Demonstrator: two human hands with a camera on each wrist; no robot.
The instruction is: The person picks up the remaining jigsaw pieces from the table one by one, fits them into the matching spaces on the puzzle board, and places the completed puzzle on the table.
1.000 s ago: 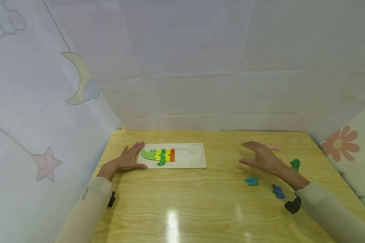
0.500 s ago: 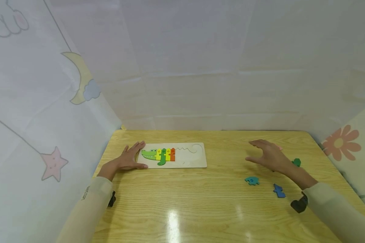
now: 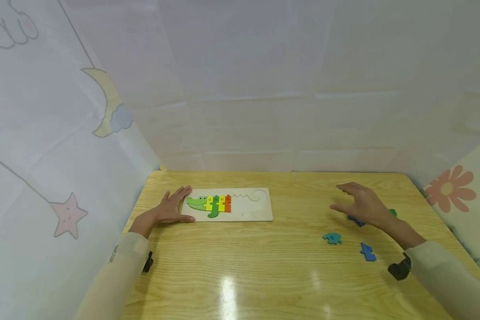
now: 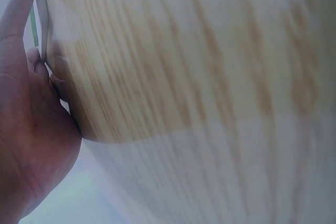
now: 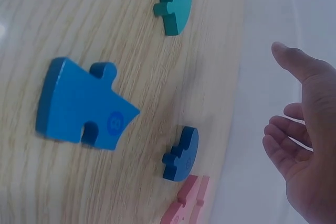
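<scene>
My left hand (image 3: 169, 210) rests at the left end of a pale wooden puzzle board (image 3: 248, 209), its spread thumb and fingers touching the corners there. On that board lies a crocodile (image 3: 197, 203): green head, then yellow, green, yellow and orange body pieces; only an outline marks the tail side. To the right, my right hand (image 3: 366, 206) hovers above the table with fingers apart, nothing in it. Below it lie a teal piece (image 5: 177, 3), a blue piece (image 5: 79, 109) marked 8, a darker blue piece (image 5: 184, 156) and pink pieces (image 5: 184, 203).
A green piece (image 3: 393, 212) is mostly hidden behind the right wrist. The wooden table (image 3: 264, 266) ends at the back against a pale cloth wall (image 3: 260, 133). More printed cloth hangs on both sides.
My right hand has drifted rightward over the loose pieces, uncovering the darker blue piece and hiding the pink ones in the head view. The left hand stays on the board.
</scene>
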